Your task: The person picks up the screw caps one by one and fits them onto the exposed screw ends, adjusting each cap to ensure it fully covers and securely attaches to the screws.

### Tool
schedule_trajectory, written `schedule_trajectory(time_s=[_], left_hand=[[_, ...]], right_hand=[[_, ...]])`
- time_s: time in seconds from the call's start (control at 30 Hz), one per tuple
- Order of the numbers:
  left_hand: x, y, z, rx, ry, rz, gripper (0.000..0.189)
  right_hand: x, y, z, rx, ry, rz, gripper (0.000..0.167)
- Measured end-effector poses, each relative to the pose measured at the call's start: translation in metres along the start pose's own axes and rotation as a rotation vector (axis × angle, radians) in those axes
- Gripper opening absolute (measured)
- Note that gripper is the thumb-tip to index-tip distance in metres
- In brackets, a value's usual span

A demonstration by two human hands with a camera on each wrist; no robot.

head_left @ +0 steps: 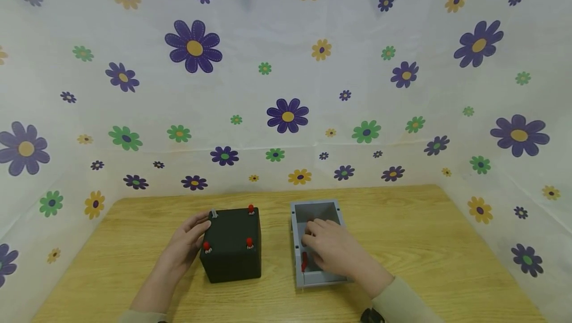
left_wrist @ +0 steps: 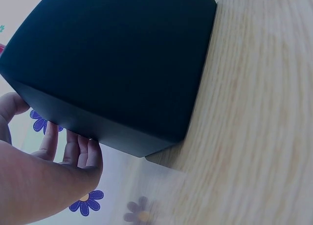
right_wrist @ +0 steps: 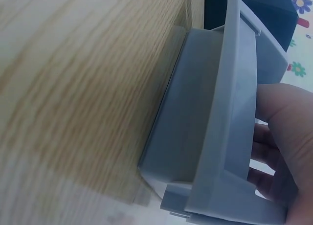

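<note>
A black box stands on the table at the middle left. Three of its top corners carry red-capped metal posts, among them a red cap at the near right; the far-left metal post has no red cap. My left hand rests against the box's left side, its fingers touching the face in the left wrist view. Right of the box is a grey bin. My right hand reaches down into it with bent fingers; the bin wall hides the fingertips. A red piece lies inside.
The wooden table extends on both sides of the box and bin, with a strip of bare wood between them. A flower-print cloth rises behind the table and along both sides.
</note>
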State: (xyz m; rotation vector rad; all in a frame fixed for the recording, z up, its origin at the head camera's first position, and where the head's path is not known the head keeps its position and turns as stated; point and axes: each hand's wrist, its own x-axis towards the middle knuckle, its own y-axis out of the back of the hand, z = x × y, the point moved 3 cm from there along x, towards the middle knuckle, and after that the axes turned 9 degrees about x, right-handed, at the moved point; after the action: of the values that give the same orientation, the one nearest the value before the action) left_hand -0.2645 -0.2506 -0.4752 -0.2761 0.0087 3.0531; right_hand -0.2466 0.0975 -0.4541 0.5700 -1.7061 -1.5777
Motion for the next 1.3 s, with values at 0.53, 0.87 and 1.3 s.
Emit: schedule_trajectory(time_s=[0.53, 0.87, 1.3], left_hand=[[-0.001, 0.0, 0.001, 0.006, -0.002, 0.003, 0.021], [-0.002, 0.0, 0.002, 0.029, 0.019, -0.005, 0.03], [-0.003, 0.0, 0.003, 0.041, 0.026, -0.013, 0.045]], right_hand=[[0.007, 0.003, -0.003, -0.063, 0.022, -0.059, 0.017], [0.006, -0.001, -0.004, -0.114, 0.045, -0.118, 0.014], [0.007, -0.007, -0.003, -0.124, 0.038, -0.141, 0.011]])
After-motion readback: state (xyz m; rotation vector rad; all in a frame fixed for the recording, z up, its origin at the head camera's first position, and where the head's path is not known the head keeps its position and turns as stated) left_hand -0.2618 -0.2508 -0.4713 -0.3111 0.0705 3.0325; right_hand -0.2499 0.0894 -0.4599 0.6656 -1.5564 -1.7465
